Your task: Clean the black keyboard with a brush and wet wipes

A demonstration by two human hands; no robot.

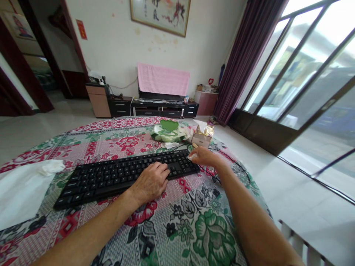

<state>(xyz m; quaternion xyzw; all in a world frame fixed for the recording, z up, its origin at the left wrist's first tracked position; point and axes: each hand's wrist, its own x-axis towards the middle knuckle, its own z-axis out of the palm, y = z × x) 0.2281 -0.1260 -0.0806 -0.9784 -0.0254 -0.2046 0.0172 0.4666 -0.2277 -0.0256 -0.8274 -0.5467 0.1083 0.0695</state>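
Note:
A black computer keyboard (111, 173) lies at a slant on the flowered tablecloth (183, 210). My left hand (154, 179) is closed over its near edge, fingers curled on top just left of the number pad, the thumb toward the front. At the keyboard's far right end, my right hand (203, 157) is closed on a small white tissue (192, 156), pinched at the fingertips over the number pad. Most of that tissue is hidden by the fingers.
Behind the keyboard sit a green-and-white wipes packet (169, 132) and a tissue box (202, 138). A black cable (235, 162) curves along the right. White cloth (24, 188) lies at left. A slatted stool (302, 244) stands at lower right.

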